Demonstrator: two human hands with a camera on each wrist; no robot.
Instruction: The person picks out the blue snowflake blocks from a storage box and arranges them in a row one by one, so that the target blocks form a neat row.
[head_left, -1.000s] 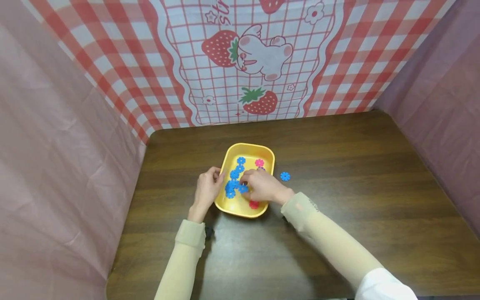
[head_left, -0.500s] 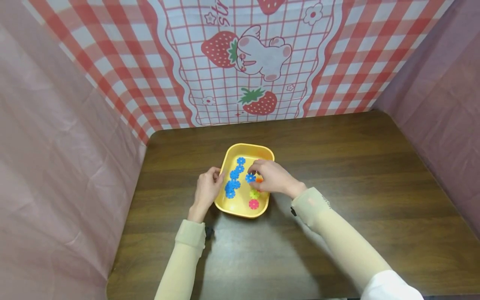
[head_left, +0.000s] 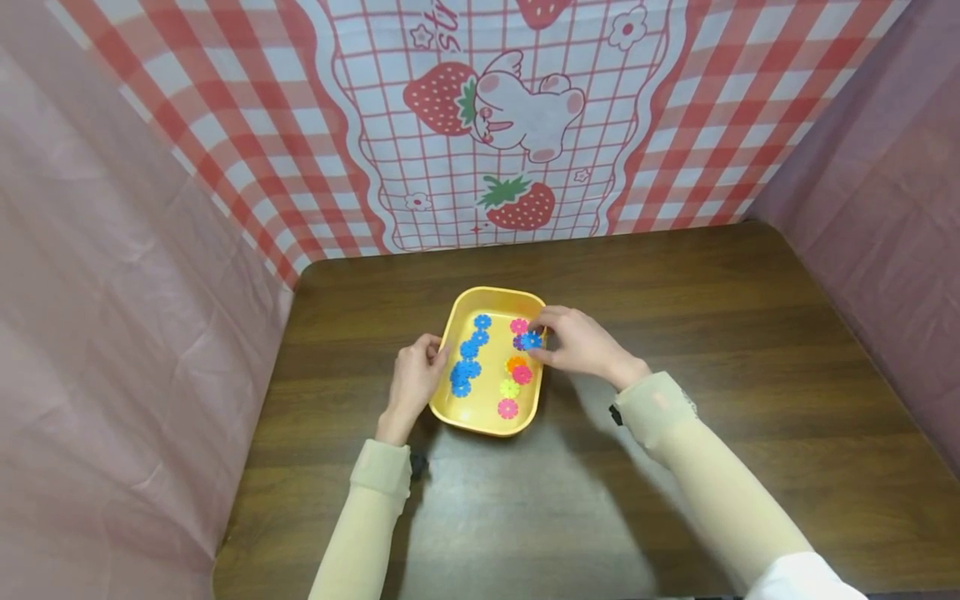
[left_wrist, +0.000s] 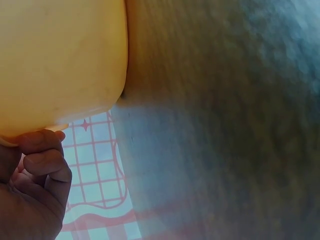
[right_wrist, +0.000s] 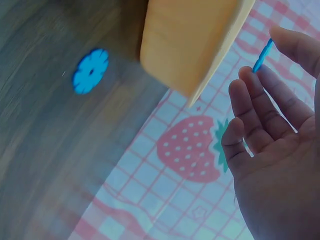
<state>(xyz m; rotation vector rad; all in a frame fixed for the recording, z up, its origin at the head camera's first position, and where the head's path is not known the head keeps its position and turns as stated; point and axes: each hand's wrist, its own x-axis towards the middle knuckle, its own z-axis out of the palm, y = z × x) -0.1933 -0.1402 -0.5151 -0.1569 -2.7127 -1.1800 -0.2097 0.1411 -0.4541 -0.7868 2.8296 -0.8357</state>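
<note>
My right hand [head_left: 581, 342] pinches a blue snowflake disc [head_left: 531, 340] between thumb and fingertips, over the right rim of a yellow plastic tray [head_left: 480, 414]. The right wrist view shows that same disc [right_wrist: 262, 56] edge-on. My left hand [head_left: 412, 379] grips the tray's left rim; in the left wrist view its fingers [left_wrist: 47, 160] curl at the edge. Along the tray's left side lie several overlapping blue discs [head_left: 468, 349]. Down the right side are pink [head_left: 507, 408], yellow [head_left: 510, 388], orange [head_left: 515, 364] and purple [head_left: 517, 342] discs, the purple partly hidden.
Another blue disc [right_wrist: 90, 71] lies on the wooden table [head_left: 720, 333] just right of the tray, hidden beneath my right hand in the head view. A checked strawberry-print cloth [head_left: 517, 125] hangs behind the table, with pink curtains [head_left: 112, 292] at both sides.
My right hand has lifted a blue disc from the tray's left-hand group and carried it rightward to the right rim. The left hand and tray have stayed put.
</note>
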